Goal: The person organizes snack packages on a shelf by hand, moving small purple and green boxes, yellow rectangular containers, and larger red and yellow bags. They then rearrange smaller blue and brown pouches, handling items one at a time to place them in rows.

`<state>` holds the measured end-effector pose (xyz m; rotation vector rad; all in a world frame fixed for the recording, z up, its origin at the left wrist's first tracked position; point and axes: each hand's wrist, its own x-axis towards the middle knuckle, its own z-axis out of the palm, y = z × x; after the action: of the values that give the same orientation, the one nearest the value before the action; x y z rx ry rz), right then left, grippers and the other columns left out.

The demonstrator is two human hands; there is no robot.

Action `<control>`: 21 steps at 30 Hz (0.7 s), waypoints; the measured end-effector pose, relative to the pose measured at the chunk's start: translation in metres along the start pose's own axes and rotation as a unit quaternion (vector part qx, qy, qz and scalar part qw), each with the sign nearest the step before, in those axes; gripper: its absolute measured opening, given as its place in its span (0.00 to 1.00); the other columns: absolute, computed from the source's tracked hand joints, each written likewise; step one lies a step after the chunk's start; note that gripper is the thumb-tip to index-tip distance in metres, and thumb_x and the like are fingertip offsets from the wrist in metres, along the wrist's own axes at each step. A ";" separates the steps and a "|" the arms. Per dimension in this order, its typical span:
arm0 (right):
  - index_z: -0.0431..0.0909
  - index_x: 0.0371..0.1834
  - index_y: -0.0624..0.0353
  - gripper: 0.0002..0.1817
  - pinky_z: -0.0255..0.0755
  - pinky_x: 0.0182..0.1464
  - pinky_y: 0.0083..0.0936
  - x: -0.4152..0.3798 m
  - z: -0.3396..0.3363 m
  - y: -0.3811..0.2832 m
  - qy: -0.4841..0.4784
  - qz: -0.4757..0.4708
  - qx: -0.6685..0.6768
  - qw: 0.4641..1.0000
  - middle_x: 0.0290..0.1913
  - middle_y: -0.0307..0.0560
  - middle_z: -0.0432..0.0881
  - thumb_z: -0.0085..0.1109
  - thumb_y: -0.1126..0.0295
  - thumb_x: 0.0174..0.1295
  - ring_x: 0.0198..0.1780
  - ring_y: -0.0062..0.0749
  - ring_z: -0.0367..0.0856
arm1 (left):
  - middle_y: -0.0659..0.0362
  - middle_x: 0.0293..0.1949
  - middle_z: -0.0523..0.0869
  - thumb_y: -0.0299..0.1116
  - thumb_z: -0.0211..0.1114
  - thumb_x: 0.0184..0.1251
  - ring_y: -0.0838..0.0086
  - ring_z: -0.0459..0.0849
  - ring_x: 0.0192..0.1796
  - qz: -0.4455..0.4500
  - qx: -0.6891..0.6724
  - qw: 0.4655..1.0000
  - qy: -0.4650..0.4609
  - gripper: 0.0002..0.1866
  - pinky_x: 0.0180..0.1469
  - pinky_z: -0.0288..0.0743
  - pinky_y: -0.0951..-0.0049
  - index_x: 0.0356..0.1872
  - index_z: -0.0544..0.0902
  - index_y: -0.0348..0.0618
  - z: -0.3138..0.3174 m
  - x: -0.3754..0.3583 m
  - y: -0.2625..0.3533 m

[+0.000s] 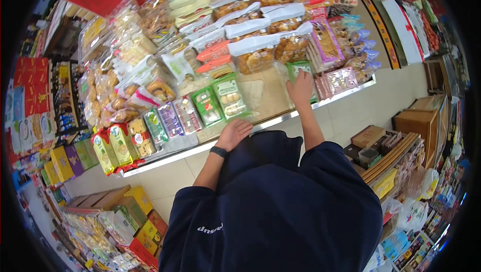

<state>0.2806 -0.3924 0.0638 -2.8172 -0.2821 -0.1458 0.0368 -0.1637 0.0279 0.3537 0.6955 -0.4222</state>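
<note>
My right hand is on a green packet at the front of the display table, its fingers bent over the top face. Most of that packet is hidden beneath the hand. My left hand rests at the table's metal front edge with fingers stretched out together, holding nothing; a dark band circles the wrist. Just beyond it stands a green-framed packet of round pale pastries, beside a darker green packet. Between the two hands a bare stretch of board shows.
Rows of bagged pastries fill the table behind. Yellow-and-red packets stand at the front left, pink packets at the front right. A wooden crate of boxes is at my right; stacked cartons lie to my lower left.
</note>
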 end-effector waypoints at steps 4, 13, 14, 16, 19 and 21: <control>0.62 0.72 0.60 0.50 0.67 0.63 0.57 0.002 0.001 0.039 -0.066 0.081 -0.069 0.992 0.63 0.66 0.70 0.75 0.56 0.45 0.63 0.63 0.69 | 0.40 0.70 0.71 0.44 0.54 0.81 0.53 0.74 0.70 0.010 0.007 1.000 -0.009 0.30 0.74 0.68 0.57 0.68 0.64 0.25 0.010 0.011 -0.004; 0.57 0.74 0.63 0.57 0.67 0.65 0.53 0.003 -0.019 0.010 -0.154 0.109 -0.008 0.982 0.63 0.69 0.69 0.78 0.54 0.41 0.64 0.62 0.69 | 0.42 0.71 0.70 0.43 0.56 0.80 0.53 0.71 0.73 0.095 -0.071 0.992 0.040 0.32 0.75 0.66 0.56 0.71 0.59 0.27 0.030 0.025 -0.003; 0.57 0.74 0.64 0.57 0.67 0.65 0.52 -0.002 -0.020 0.003 -0.162 0.085 0.020 0.983 0.62 0.70 0.70 0.77 0.54 0.41 0.63 0.62 0.69 | 0.42 0.72 0.69 0.43 0.55 0.80 0.53 0.70 0.73 0.102 -0.064 0.992 0.044 0.32 0.75 0.67 0.57 0.70 0.60 0.26 0.032 0.026 -0.003; 0.58 0.74 0.66 0.57 0.68 0.65 0.50 -0.016 -0.027 -0.021 -0.177 0.037 0.075 0.981 0.60 0.71 0.71 0.77 0.54 0.41 0.62 0.63 0.71 | 0.43 0.72 0.69 0.43 0.54 0.80 0.54 0.70 0.73 0.106 -0.059 0.991 0.051 0.31 0.74 0.68 0.58 0.70 0.60 0.27 0.034 0.023 -0.008; 0.57 0.75 0.68 0.58 0.69 0.66 0.49 -0.037 -0.028 -0.072 -0.196 -0.032 0.124 0.972 0.58 0.71 0.72 0.77 0.53 0.42 0.61 0.65 0.72 | 0.44 0.72 0.69 0.43 0.53 0.80 0.55 0.72 0.72 0.108 -0.037 0.992 0.060 0.29 0.73 0.68 0.58 0.70 0.62 0.31 0.039 0.025 -0.009; 0.56 0.75 0.68 0.57 0.70 0.64 0.49 -0.040 -0.035 -0.111 -0.249 -0.057 0.157 0.954 0.59 0.70 0.71 0.76 0.55 0.43 0.62 0.66 0.71 | 0.44 0.73 0.67 0.45 0.51 0.81 0.55 0.73 0.70 0.115 0.002 0.990 0.079 0.29 0.74 0.67 0.56 0.71 0.63 0.34 0.037 0.021 -0.014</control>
<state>0.2160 -0.3067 0.1237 -2.4766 -0.5258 0.5461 0.0645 -0.1971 0.0374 0.4692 0.7980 -0.1771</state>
